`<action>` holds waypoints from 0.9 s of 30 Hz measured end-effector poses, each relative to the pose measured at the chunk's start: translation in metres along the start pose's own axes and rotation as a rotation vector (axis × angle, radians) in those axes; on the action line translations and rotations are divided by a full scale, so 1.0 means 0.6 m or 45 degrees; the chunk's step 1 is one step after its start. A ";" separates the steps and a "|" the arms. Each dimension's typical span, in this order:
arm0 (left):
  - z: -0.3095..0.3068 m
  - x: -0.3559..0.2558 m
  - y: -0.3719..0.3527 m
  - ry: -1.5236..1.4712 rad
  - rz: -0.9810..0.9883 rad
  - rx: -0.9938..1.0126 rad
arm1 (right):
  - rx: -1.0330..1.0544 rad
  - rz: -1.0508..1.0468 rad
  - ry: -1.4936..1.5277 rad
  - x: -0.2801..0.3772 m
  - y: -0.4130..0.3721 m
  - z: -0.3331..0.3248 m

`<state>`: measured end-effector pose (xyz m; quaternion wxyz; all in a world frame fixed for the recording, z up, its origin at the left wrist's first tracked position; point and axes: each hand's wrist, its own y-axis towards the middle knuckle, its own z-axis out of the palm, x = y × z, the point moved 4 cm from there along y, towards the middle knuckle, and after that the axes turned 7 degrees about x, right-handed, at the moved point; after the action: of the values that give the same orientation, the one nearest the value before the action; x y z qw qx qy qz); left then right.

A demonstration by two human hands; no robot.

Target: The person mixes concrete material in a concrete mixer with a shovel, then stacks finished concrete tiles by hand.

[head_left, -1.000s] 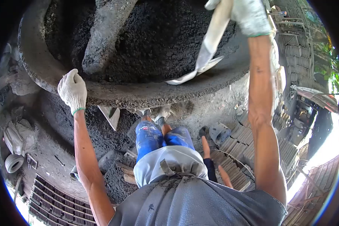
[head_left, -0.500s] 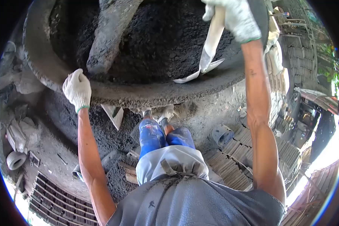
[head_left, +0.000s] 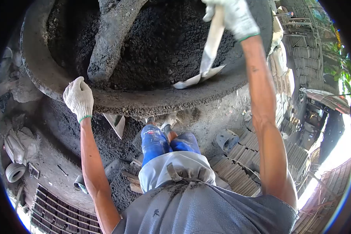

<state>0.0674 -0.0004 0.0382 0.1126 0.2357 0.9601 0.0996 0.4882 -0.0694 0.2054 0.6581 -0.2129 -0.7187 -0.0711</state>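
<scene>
My right hand (head_left: 236,18), in a white knit glove, is closed round the pale handle of a hoe-like scraper (head_left: 212,45). Its wide, thin blade rests at the near inner wall of a large round mixing pan (head_left: 163,98). Dark, crumbly mortar-like mix (head_left: 152,62) lies in the pan. Over at the pan's near left rim, my gloved left hand (head_left: 78,98) has its fingers curled on the edge. A thick, crusted mixer arm (head_left: 111,43) reaches down into the mix between my hands.
Below the rim are my legs in blue trousers (head_left: 156,142) and a pile of dark mix (head_left: 123,185). A bucket (head_left: 227,140) and stacked flat tiles (head_left: 236,169) stand to the right. Filled sacks (head_left: 279,64) lean beyond the pan. A dark rack (head_left: 62,210) is at lower left.
My right hand and the scraper have shifted slightly left, the blade sliding a little along the pan wall. The left hand stays on the rim. The view has moved a little.
</scene>
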 end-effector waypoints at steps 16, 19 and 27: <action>-0.169 0.018 0.086 -1.296 -0.069 -0.415 | 0.053 0.096 -0.576 -0.125 -0.110 0.127; -0.386 0.033 0.173 -0.029 0.742 -0.480 | 0.392 -0.047 -1.002 -0.140 -0.133 0.212; -0.575 -0.083 0.250 -0.566 0.290 -0.391 | 0.267 -0.620 -1.123 0.016 -0.203 0.237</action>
<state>0.0840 0.0589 0.4127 0.3427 0.3381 0.8530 0.2017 0.3093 -0.1224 0.2187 0.2746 0.0180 -0.9599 -0.0534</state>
